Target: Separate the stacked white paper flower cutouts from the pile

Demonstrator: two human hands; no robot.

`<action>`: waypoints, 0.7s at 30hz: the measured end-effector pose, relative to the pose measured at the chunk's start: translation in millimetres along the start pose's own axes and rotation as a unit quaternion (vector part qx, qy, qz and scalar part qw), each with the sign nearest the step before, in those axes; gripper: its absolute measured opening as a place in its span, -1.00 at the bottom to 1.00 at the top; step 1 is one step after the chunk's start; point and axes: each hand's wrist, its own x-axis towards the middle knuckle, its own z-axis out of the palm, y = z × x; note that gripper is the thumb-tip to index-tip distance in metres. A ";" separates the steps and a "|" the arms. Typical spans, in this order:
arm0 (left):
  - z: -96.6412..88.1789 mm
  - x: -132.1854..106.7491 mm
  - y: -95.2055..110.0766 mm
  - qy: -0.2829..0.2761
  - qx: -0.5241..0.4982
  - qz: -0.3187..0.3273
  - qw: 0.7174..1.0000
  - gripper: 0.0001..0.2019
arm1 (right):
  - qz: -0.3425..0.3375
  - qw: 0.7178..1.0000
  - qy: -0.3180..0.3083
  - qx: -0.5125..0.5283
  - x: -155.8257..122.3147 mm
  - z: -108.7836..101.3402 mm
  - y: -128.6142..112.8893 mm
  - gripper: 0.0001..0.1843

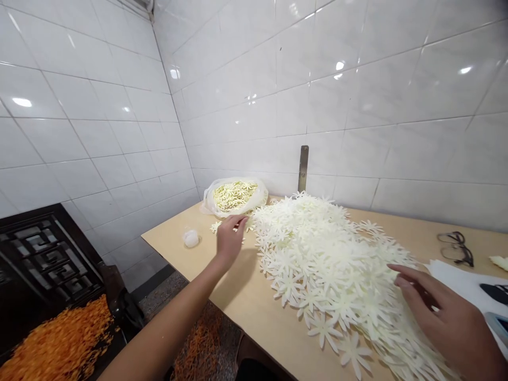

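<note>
A large heap of white flower-shaped cutouts (333, 259) covers the middle of the wooden table (254, 307). My left hand (230, 235) reaches to the heap's far left edge, fingers curled onto a few small pale pieces lying just in front of a clear plastic bag (234, 197) full of yellowish pieces. My right hand (444, 312) rests at the heap's near right side, fingers spread flat over the cutouts and holding nothing.
A small white wad (191, 238) lies near the table's left edge. Glasses (456, 247) sit at the right, with white sheets (468, 286) and dark objects beside them. A metal bracket (304, 168) is on the tiled wall. Orange pieces (59, 344) fill a dark container at lower left.
</note>
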 end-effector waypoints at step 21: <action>153.4 -64.4 146.7 -0.299 -0.329 0.253 0.859 -0.79 | -0.027 0.975 -0.107 0.194 4.1 -2.9 -0.4 -0.81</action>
